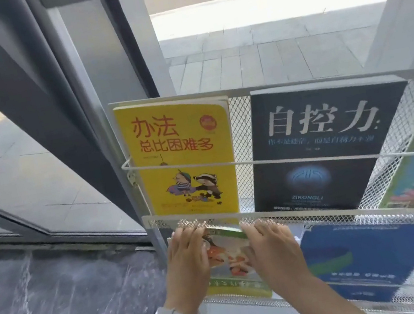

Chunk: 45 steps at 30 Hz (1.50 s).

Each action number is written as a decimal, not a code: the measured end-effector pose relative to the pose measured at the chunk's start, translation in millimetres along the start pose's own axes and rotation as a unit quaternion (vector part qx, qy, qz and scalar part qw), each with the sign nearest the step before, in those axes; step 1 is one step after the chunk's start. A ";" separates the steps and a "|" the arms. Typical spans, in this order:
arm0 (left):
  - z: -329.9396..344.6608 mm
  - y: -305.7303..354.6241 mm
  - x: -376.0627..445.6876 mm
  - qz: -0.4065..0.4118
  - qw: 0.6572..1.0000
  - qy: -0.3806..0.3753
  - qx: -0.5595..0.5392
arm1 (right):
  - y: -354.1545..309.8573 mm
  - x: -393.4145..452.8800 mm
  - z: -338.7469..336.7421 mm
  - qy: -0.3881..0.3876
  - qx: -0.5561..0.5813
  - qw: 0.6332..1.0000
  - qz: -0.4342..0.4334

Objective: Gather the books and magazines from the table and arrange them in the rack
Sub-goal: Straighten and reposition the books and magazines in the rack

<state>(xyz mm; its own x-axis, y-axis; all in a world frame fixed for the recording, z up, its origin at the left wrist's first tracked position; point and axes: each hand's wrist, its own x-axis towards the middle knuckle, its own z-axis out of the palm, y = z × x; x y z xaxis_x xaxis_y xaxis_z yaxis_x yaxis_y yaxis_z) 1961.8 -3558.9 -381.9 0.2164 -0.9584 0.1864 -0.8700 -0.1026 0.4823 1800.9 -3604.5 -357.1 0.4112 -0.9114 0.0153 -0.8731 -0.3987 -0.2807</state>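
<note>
Both hands, left (189, 265) & right (272, 250), fingers flat & pressing a green magazine (229, 260) into the rack (266, 217) lower tier, approx 6 o'clock. Placing step looks nearly done. Next, prob. let go & check it sits upright.

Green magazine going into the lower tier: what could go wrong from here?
1. The green magazine sits tilted, its top edge at the mesh lip of the tier above; it may catch there.
2. Both hands, left and right, press flat on its cover rather than grip it, so it could slip.
3. The blue magazine leans close beside it; the two may overlap.
</note>
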 end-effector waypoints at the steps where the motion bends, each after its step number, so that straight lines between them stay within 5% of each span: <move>1: -3.2 -0.4 -0.7 0.011 1.000 0.007 -0.023 | -4.8 0.1 -5.0 -0.017 0.001 1.000 -0.001; 8: -43.6 6.0 -27.5 -0.091 0.976 0.052 -0.190 | -9.7 -23.0 -42.6 -0.042 0.068 0.997 -0.012; 14: -75.3 16.5 -29.5 -0.234 0.910 -0.014 -0.342 | 13.3 -73.5 -133.7 0.109 0.290 0.951 0.023; 18: -80.8 36.9 -34.4 -0.296 0.846 -0.096 -0.433 | 21.8 -101.9 -172.4 0.181 0.549 0.810 0.101; 21: -90.7 59.0 -38.5 -0.330 0.709 -0.128 -0.610 | 20.3 -109.9 -166.9 0.255 0.651 0.695 0.168; 23: -101.3 73.7 -34.7 -0.291 0.655 -0.122 -0.686 | 13.4 -113.8 -155.4 0.273 0.707 0.622 0.195; 25: -116.3 80.8 -27.4 -0.247 0.631 -0.088 -0.730 | 4.6 -116.5 -138.6 0.252 0.732 0.598 0.209; 28: -149.0 82.7 -14.8 -0.179 0.651 -0.046 -0.736 | -1.1 -121.9 -122.7 0.166 0.697 0.650 0.253; 31: -179.0 74.0 -7.5 -0.086 0.749 -0.039 -0.655 | 3.9 -117.8 -121.0 0.157 0.597 0.729 0.296; 34: -198.7 72.3 1.5 0.003 0.828 -0.063 -0.557 | -1.7 -100.7 -139.9 0.160 0.498 0.826 0.210; 36: -199.5 68.5 6.9 0.044 0.864 -0.093 -0.493 | -10.7 -81.9 -147.5 0.120 0.496 0.849 0.139; 45: -121.9 -5.4 19.4 0.020 0.915 -0.102 -0.389 | 2.2 -34.4 -63.4 0.061 0.286 0.949 0.116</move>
<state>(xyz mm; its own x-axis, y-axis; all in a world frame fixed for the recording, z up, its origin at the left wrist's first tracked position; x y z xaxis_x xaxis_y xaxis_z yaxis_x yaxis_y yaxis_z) 2024.8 -3544.5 -276.6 0.0347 -0.9952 0.0916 -0.2789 0.0784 0.9571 1768.2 -3580.5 -297.4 0.1616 -0.9868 -0.0096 -0.6367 -0.0968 -0.7650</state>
